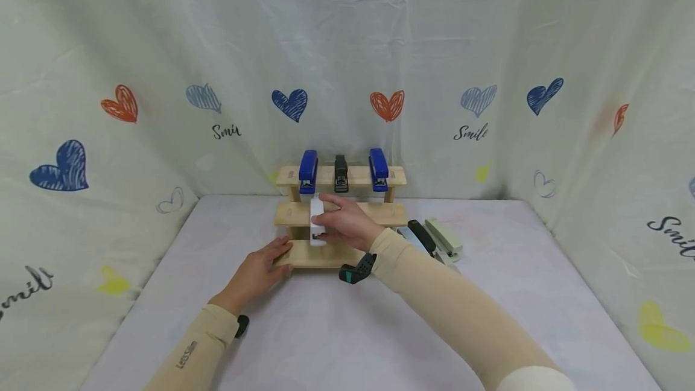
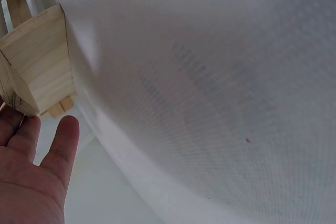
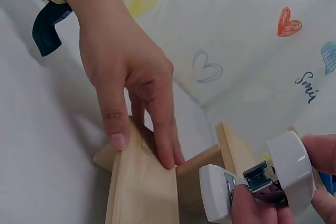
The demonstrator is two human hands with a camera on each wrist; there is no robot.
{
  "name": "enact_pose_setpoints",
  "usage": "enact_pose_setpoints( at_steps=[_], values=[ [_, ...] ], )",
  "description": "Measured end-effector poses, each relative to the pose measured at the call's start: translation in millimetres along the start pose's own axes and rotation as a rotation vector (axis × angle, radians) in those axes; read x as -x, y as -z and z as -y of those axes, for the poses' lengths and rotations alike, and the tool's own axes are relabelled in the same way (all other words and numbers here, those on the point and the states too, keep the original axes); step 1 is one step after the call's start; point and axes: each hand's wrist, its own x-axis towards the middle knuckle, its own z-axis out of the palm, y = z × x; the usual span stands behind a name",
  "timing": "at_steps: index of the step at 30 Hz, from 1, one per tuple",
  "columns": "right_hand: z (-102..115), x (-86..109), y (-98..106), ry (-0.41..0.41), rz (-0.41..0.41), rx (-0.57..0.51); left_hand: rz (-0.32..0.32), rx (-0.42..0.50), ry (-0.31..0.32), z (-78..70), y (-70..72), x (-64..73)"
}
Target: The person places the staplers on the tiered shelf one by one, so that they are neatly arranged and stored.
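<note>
My right hand (image 1: 347,222) pinches a white stapler (image 1: 317,221) between thumb and fingers, at the left part of the tiered wooden rack (image 1: 374,215). In the right wrist view the stapler's two white halves stand apart, with the metal inside showing. Over the left end of the rack's lowest shelf (image 3: 149,192) lies my left hand (image 1: 263,271), its fingers straight, with the thumb at the front edge. The left wrist view shows fingertips touching the wood at that end.
On the top shelf stand two blue staplers (image 1: 307,172) with a black stapler (image 1: 341,174) between them. Beside the rack on the right lie several more staplers, including a pale green one (image 1: 444,237) and a dark one (image 1: 422,237). A patterned curtain (image 1: 347,47) hangs behind the table.
</note>
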Motion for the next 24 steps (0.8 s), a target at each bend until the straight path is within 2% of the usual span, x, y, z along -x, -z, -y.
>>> enact_pose_setpoints(
  at_steps=[6,14,24],
  values=[
    [1.2,-2.9,-3.7,-0.015,-0.024,-0.004,-0.001,0.005,-0.013,1.2,-1.1,-0.2],
    [3.3,-1.3,-5.9,-0.004,0.032,-0.025,-0.014,0.006,-0.025,1.7,-0.7,0.5],
    [-3.0,-5.3,-18.1,0.028,-0.05,-0.072,-0.022,0.016,-0.036,0.0,1.3,1.7]
  ],
)
